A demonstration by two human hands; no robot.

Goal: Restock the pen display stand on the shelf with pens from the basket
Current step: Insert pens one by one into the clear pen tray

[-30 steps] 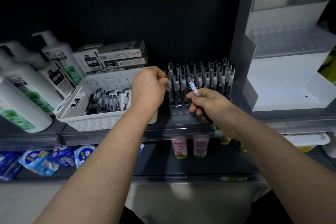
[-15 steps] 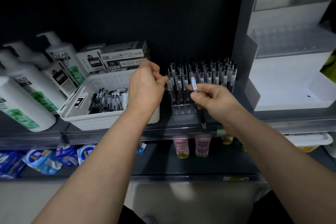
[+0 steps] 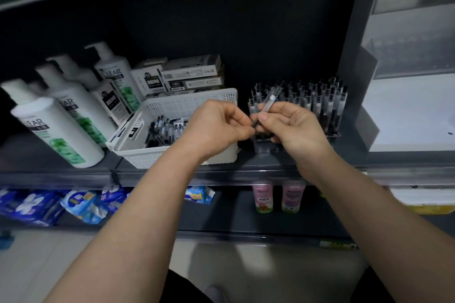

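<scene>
While both hands are working just in front of the stand (image 3: 264, 147), I am watching one pen (image 3: 269, 102) being held between them, clear of the shelf (image 3: 246, 170). The right hand (image 3: 293, 125) is gripping it around the middle. The thumb is lying across the barrel and the fingers are curling underneath, so the pen is slanting up and away toward the stand's front left corner. The left hand (image 3: 216, 128) is curled as well. As far as the soft picture lets me judge, its thumb and forefinger are pinching the pen's dark lower end. I am reading this two-handed hold as a way of turning the pen to match the others, which are standing upright in tight rows. With slots that narrow, I am guessing the pen needs lining up before it goes down.

The basket (image 3: 187, 106) is sitting just beside the stand on the same shelf, which is keeping each reach short. Loose pens (image 3: 160, 130) are lying flat in its bottom, so I am judging the restocking unfinished. The hands are hiding the stand's front left slots, and I am not seeing which ones are free.
</scene>
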